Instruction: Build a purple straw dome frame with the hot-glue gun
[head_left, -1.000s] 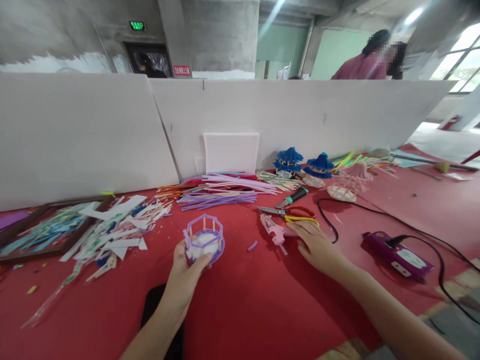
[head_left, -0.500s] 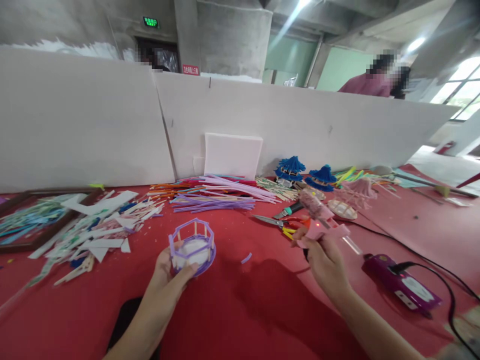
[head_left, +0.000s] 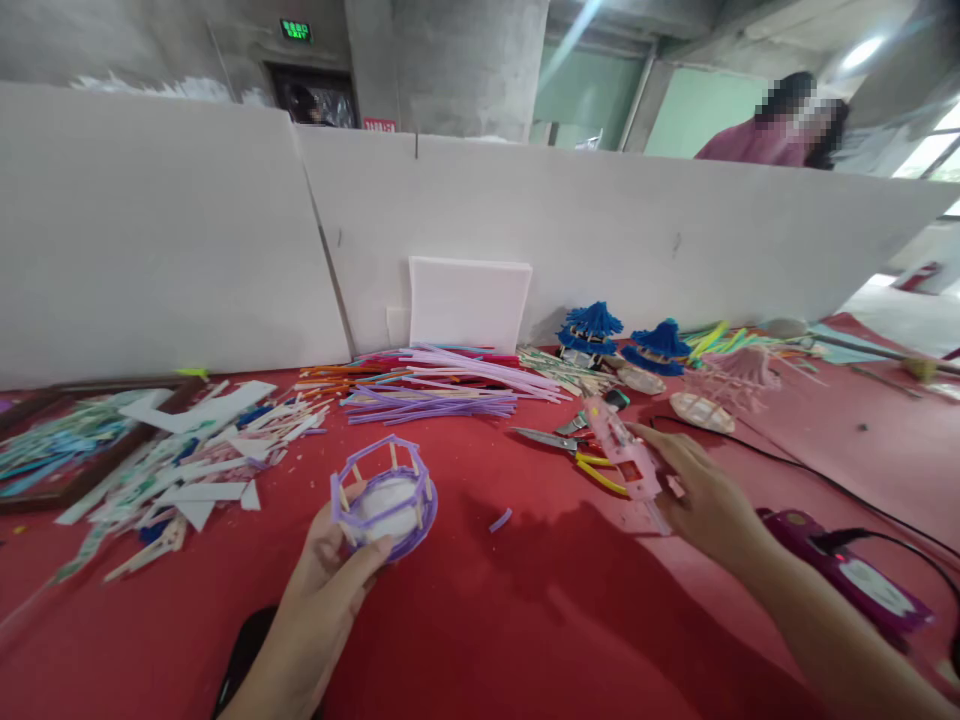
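Observation:
My left hand [head_left: 326,570] grips a small round purple straw frame [head_left: 384,495] with thin upright sticks and a white disc inside, held just above the red table cover [head_left: 525,620]. My right hand [head_left: 701,495] is closed around a pink hot glue gun [head_left: 626,455], lifted off the cover and tilted, its nozzle end pointing down to the right. Scissors with red and yellow handles [head_left: 574,450] lie just behind the glue gun. A short purple straw piece [head_left: 500,520] lies on the cover between my hands.
A pile of coloured straws [head_left: 435,385] lies at the back by white foam boards [head_left: 469,300]. Cut scraps [head_left: 187,460] and a wooden tray [head_left: 45,450] sit left. Blue straw models [head_left: 589,330], a purple power unit [head_left: 851,570] with black cable sit right. People stand behind the partition.
My right hand went from resting on the cover to picking up the pink glue gun, then turned it over. The left hand kept the purple frame and drifted slightly left.

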